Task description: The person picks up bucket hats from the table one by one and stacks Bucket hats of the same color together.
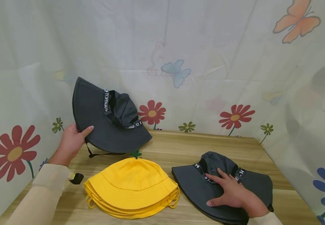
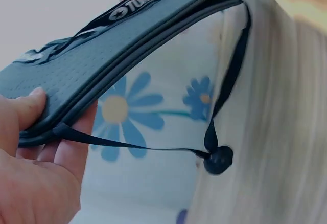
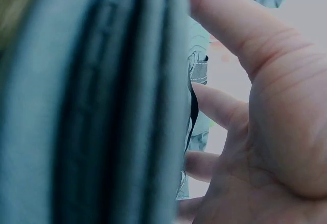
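At the left, my left hand (image 1: 71, 141) pinches the brim of a dark grey bucket hat (image 1: 95, 131), thumb on top and fingers beneath. That hat is raised and tilted, its chin strap (image 2: 237, 70) dangling with a black toggle (image 2: 218, 160). The left wrist view shows more than one brim layer at the edge. My right hand (image 1: 232, 192) rests with spread fingers on other dark grey hats (image 1: 189, 181) lying stacked at the right. Their layered brims (image 3: 148, 101) fill much of the right wrist view. Between the hands sits a stack of yellow bucket hats (image 1: 135, 184).
The wooden tabletop (image 1: 179, 140) carries the hats. A white curtain (image 1: 207, 47) printed with flowers and butterflies stands behind and on both sides. A small black object (image 1: 77, 178) shows beside the left wrist. Yellow cords (image 1: 174, 200) hang out from the yellow stack.
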Demonstrator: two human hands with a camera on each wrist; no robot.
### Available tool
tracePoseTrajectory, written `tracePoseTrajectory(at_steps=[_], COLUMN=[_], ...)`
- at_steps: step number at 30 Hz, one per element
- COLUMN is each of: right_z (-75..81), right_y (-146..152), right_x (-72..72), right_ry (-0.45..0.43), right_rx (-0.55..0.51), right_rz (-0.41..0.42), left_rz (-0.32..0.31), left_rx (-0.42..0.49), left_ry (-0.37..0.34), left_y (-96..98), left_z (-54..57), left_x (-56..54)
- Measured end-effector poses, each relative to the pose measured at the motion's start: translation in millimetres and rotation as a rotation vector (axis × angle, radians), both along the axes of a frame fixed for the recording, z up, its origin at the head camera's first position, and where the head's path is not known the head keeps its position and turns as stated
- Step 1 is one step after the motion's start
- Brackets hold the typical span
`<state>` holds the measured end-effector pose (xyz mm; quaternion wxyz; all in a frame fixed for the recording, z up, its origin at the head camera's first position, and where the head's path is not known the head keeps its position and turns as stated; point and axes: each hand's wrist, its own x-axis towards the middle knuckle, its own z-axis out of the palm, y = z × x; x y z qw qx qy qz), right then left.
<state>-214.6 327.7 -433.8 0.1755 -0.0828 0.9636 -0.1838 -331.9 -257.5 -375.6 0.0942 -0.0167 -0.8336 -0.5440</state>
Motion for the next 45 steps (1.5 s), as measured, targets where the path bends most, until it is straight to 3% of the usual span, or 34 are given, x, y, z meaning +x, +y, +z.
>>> tracePoseTrajectory(at_steps=[3,6,13,17,20,25,30,36,40,45], right_z=[-11.4,-15.6,3.6,14.0,17.0,15.8,7.8,-5.9,13.4,46.6], right_y=[7.3,9.0,-5.4,-10.6,-13.3,-18.2,-15.3,-3.6,1.4,12.6], right_x=[-5.5,-7.5,2.1,8.6,11.8,14.2,11.9,11.2,15.5,12.5], right_ry=[0.009,0.021,0.017,0.012,0.019,0.038,0.074,0.132,0.12,0.113], right_rx=[0.004,0.0,0.012,0.02,0.032,0.046,0.011,-0.083,-0.183,-0.298], right_rz=[0.006,0.011,0.007,-0.017,-0.031,-0.044,-0.045,-0.027,-0.012,-0.136], left_rz=[0.029,0.032,0.052,0.042,0.017,-0.056,-0.15,-0.209,-0.268,-0.328], left_rx=[-0.016,0.029,0.242,0.34,0.348,0.337,0.446,0.543,0.612,0.668], left_ry=[0.055,0.118,0.245,0.269,0.265,0.233,0.166,0.077,0.062,0.04], left_y=[11.0,23.1,58.8,79.9,93.0,111.7,132.0,149.8,159.3,169.3], left_z=[10.0,17.2,33.2,41.7,44.2,42.0,36.9,20.8,13.8,8.5], left_x=[4.2,9.0,16.1,22.1,27.5,38.2,49.2,58.4,67.5,77.7])
